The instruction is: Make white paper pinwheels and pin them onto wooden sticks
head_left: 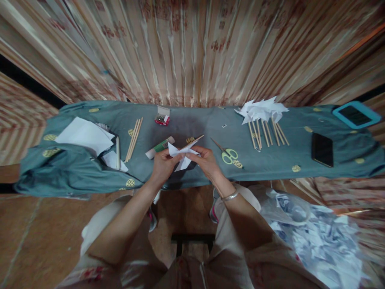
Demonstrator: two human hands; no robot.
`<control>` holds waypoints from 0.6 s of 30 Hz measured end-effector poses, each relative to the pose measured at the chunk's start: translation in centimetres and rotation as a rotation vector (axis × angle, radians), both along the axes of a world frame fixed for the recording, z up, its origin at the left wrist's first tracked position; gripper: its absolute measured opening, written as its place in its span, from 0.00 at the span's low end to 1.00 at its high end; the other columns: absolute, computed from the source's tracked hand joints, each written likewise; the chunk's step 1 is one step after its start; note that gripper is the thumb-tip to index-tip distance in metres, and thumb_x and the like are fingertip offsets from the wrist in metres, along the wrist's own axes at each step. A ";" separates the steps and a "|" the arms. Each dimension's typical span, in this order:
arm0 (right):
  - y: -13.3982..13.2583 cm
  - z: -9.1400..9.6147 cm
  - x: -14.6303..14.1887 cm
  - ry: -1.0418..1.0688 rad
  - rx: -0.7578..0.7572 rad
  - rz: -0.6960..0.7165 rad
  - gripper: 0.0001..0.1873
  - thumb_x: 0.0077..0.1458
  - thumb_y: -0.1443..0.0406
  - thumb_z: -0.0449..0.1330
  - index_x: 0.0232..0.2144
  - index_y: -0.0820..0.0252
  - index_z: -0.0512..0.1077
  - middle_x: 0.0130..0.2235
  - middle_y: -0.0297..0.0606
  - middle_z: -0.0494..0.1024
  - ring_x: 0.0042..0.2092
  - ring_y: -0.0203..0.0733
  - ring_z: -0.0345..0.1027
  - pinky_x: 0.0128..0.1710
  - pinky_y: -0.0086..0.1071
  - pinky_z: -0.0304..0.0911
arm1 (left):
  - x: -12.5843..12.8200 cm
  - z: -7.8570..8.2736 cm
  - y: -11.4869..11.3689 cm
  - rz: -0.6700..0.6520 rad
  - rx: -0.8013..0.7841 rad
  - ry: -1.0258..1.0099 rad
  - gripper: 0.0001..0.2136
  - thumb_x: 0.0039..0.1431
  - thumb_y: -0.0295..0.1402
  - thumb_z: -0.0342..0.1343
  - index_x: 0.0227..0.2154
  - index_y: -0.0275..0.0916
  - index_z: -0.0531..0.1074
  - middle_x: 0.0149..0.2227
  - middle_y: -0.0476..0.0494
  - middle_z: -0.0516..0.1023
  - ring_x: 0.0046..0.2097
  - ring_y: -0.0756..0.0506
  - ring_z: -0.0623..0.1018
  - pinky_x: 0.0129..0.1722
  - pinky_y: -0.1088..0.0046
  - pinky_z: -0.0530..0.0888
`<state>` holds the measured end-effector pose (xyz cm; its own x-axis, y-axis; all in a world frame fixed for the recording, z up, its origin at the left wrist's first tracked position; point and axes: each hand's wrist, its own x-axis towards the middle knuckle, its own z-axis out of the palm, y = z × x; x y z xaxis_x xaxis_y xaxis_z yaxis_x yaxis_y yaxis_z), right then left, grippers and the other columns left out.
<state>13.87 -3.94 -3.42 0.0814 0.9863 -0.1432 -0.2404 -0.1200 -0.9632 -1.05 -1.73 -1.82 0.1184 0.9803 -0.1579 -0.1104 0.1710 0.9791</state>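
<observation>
A white folded paper pinwheel (pixel 182 163) is held over the table's near edge between both hands. My left hand (pixel 164 163) pinches its left side, and my right hand (pixel 207 159) grips its right side, thumbs close to its centre. Behind the paper a wooden stick (pixel 199 138) slants up to the right; whether it is joined to the pinwheel I cannot tell. Beyond my left hand lies a green and white glue stick (pixel 160 147). To the right of my right hand rest scissors (pixel 229 155) with yellow-green handles.
On the teal cloth (pixel 192 120) are loose wooden sticks (pixel 134 138), a small red box (pixel 162 116) of metal pins, white paper sheets (pixel 84 135), finished pinwheels (pixel 263 110) on sticks, a phone (pixel 322 149) and a blue-framed tablet (pixel 357 114). A bag of paper scraps (pixel 321 237) sits at lower right.
</observation>
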 end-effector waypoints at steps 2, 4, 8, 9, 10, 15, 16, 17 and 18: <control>0.0 0.0 0.1 -0.012 0.006 0.003 0.16 0.38 0.55 0.71 0.28 0.58 0.78 0.28 0.31 0.78 0.30 0.35 0.67 0.34 0.31 0.63 | 0.1 0.0 0.0 0.006 0.001 -0.011 0.17 0.33 0.40 0.74 0.27 0.35 0.81 0.26 0.48 0.81 0.28 0.49 0.74 0.34 0.71 0.72; 0.0 0.0 0.2 -0.033 0.011 0.010 0.16 0.39 0.54 0.71 0.28 0.58 0.78 0.28 0.31 0.77 0.30 0.35 0.67 0.34 0.31 0.62 | 0.2 0.0 0.0 0.013 0.000 -0.007 0.17 0.33 0.40 0.74 0.27 0.35 0.81 0.26 0.48 0.80 0.28 0.49 0.74 0.33 0.71 0.72; 0.1 -0.1 0.3 -0.062 0.009 0.038 0.17 0.41 0.54 0.70 0.30 0.59 0.78 0.28 0.31 0.77 0.30 0.35 0.66 0.33 0.31 0.61 | 0.2 0.1 0.0 0.021 0.002 -0.001 0.17 0.32 0.39 0.73 0.26 0.35 0.80 0.25 0.49 0.79 0.27 0.50 0.73 0.32 0.72 0.71; 0.1 -0.2 0.3 -0.060 0.007 0.040 0.17 0.40 0.54 0.70 0.29 0.59 0.78 0.27 0.31 0.77 0.30 0.35 0.66 0.33 0.30 0.61 | 0.2 0.1 0.0 0.020 0.003 -0.002 0.17 0.32 0.39 0.73 0.26 0.35 0.80 0.25 0.49 0.79 0.27 0.50 0.73 0.32 0.72 0.71; 0.1 -0.2 0.3 -0.057 0.005 0.039 0.17 0.40 0.54 0.71 0.29 0.59 0.78 0.27 0.30 0.77 0.30 0.34 0.65 0.33 0.30 0.60 | 0.2 0.1 0.0 0.015 0.005 -0.003 0.17 0.33 0.39 0.73 0.27 0.35 0.80 0.25 0.49 0.79 0.27 0.50 0.73 0.32 0.72 0.72; 0.1 0.0 0.3 -0.049 -0.004 0.028 0.18 0.39 0.53 0.71 0.28 0.60 0.77 0.26 0.29 0.76 0.28 0.32 0.64 0.31 0.28 0.60 | 0.3 0.1 -0.1 0.017 -0.002 -0.028 0.17 0.32 0.39 0.74 0.26 0.35 0.80 0.26 0.49 0.80 0.28 0.49 0.74 0.34 0.71 0.73; 0.1 0.0 0.3 -0.048 -0.006 0.029 0.17 0.39 0.54 0.71 0.28 0.60 0.77 0.26 0.29 0.77 0.28 0.32 0.65 0.31 0.28 0.60 | 0.4 0.1 -0.1 0.020 -0.009 -0.031 0.17 0.31 0.39 0.74 0.26 0.35 0.80 0.26 0.49 0.80 0.28 0.49 0.74 0.34 0.71 0.73; 0.0 0.1 0.3 -0.047 -0.009 0.030 0.17 0.40 0.54 0.70 0.28 0.60 0.77 0.26 0.29 0.77 0.27 0.32 0.65 0.31 0.28 0.60 | 0.4 0.1 -0.1 0.023 -0.016 -0.032 0.17 0.31 0.39 0.74 0.26 0.35 0.80 0.25 0.49 0.80 0.28 0.49 0.74 0.34 0.71 0.73; 0.0 0.2 0.3 -0.046 -0.013 0.032 0.17 0.40 0.54 0.70 0.28 0.60 0.77 0.26 0.29 0.77 0.27 0.33 0.65 0.31 0.28 0.60 | 0.4 0.1 -0.1 0.023 -0.024 -0.030 0.17 0.31 0.39 0.74 0.26 0.35 0.80 0.25 0.49 0.80 0.28 0.49 0.74 0.34 0.71 0.73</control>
